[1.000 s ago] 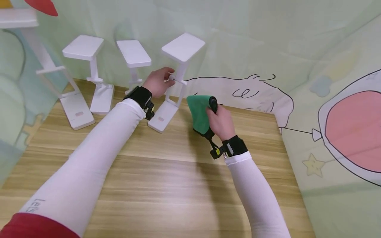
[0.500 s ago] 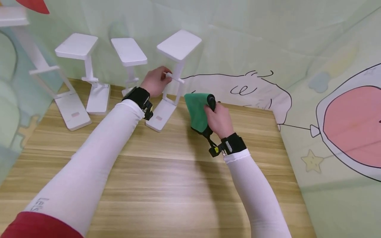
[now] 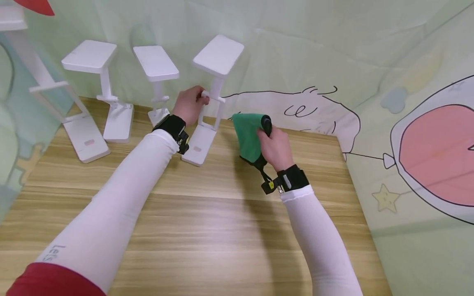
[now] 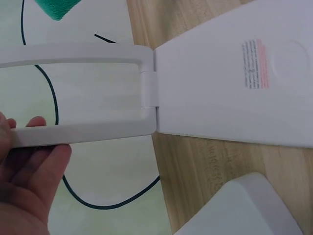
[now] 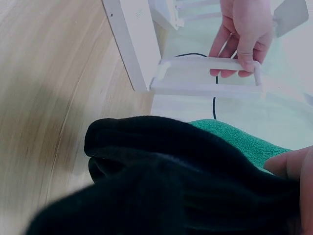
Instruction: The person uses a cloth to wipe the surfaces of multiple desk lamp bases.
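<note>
left hand: grip pinching one side bar of the rightmost white stand's frame
rightmost white stand: base on the wood-grain table, near back edge; top plate raised, tilted
right hand: grip closed on green-and-black cloth
green-and-black cloth: just right of that stand, apart
other white stands: three, left of it, in a row
backdrop: printed, behind table

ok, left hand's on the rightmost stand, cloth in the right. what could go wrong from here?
1. The left hand pinches just one side of the frame on the rightmost stand; uneven force might fold it at the hinge or tip it.
2. The neighbouring stand is close by the left hand; pulling back could knock it.
3. The cloth hangs from the right hand and may snag.
</note>
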Tool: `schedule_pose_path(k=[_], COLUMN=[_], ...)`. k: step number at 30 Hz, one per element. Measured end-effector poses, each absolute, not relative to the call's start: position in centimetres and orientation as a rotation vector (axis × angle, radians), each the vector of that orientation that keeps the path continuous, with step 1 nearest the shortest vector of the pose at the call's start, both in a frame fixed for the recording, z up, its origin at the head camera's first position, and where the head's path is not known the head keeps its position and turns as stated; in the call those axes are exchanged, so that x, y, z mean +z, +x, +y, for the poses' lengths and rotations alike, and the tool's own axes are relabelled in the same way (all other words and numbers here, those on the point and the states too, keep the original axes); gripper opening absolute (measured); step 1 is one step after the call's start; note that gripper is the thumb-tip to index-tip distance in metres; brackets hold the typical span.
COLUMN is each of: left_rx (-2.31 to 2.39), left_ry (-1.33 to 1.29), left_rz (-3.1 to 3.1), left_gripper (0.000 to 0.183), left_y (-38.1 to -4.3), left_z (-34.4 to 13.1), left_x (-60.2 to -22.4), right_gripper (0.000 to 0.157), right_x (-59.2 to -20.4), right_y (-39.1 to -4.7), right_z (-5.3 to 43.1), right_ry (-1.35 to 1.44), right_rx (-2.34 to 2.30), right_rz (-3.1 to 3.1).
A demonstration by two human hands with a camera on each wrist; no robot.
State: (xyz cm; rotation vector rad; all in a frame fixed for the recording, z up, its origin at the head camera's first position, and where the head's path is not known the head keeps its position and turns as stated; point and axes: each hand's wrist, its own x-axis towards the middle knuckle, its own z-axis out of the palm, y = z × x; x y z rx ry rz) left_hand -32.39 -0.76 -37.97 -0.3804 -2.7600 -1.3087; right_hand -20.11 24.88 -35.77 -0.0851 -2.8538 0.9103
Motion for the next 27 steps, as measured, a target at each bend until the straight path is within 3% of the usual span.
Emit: schedule_pose_path(k=[16, 27], left_rx=[-1.346, -1.384], left_ry=[-0.451, -0.546], left_rz=[-2.569, -2.653], left_gripper=[0.020, 0.022], left_y=[-30.8, -30.0], left_z=[1.4, 1.9], left_x=[-39.1, -38.7], right_gripper=[0.026, 0.019], right_x=[-35.5, -38.7], right_y=[-20.5, -19.2], right_z=[24.9, 23.3], right_ry=[-0.080, 0.264], right_rx=[0.834, 0.616], right_rz=[-2.745, -2.903])
